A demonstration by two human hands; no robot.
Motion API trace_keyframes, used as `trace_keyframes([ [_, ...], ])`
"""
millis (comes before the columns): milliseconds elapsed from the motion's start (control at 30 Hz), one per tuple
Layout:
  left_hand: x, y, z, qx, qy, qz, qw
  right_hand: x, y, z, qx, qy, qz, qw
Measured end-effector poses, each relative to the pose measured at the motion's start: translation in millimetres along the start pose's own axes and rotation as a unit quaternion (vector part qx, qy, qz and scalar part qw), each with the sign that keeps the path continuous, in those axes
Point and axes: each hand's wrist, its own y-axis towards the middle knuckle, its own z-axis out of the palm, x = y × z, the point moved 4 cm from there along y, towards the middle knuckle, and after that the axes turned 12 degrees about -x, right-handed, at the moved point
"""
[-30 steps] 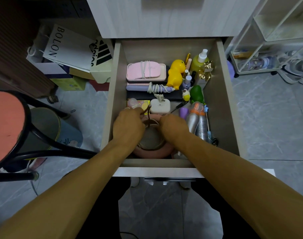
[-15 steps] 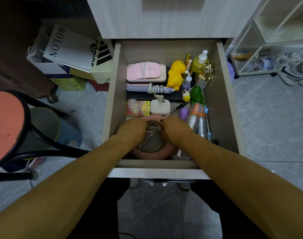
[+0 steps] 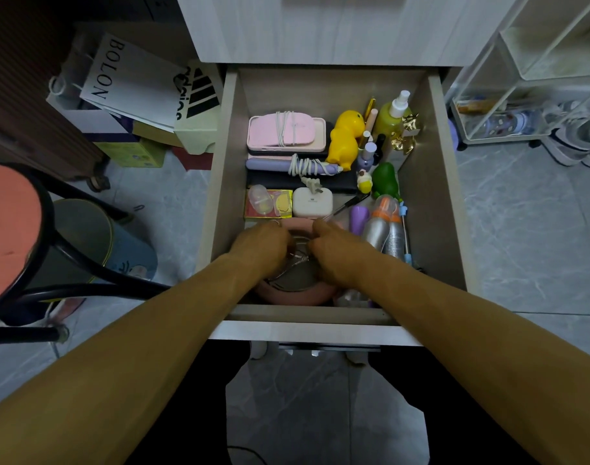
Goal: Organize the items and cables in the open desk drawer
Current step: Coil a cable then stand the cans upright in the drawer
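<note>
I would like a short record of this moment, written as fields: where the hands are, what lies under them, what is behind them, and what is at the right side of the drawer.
place: open wooden desk drawer, seen from above
left hand: over the round pink dish, fingers curled on thin cable
right hand: beside it, also curled on the cable
under hands: round pink dish with a metal inset
behind hands: white rounded box, yellow-red packet
right side: two silver spray cans with orange caps, green avocado toy
</note>
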Motion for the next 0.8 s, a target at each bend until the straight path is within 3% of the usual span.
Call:
trace_keyframes([
  [67, -0.9, -0.2, 1.1, 0.005, -0.011, 0.014, 1.000, -1.3, -0.8, -3.9, -0.024, -0.013, 0.001, 1.000],
  [200, -1.6, 2.4, 2.2, 0.029, -0.037, 0.012, 0.999, -5.4, 3.9, 3.3, 0.023, 0.002, 0.015, 1.000],
  [467, -15.4, -7.6, 4.2, 0.022, -0.069, 0.060, 0.996, -5.2, -0.2, 1.7, 0.029, 0.016, 0.000, 0.999],
  [633, -9.6, -3.3, 14.3, 0.053, 0.000, 0.070, 0.996, -7.8, -3.8, -5.1, 0.003, 0.062, 0.029, 0.998],
  [800, -12.1, -9.7, -2.1, 0.015, -0.066, 0.045, 0.997, -18.5, -26.3, -30.9, -0.065, 0.145, 0.077, 0.984],
])
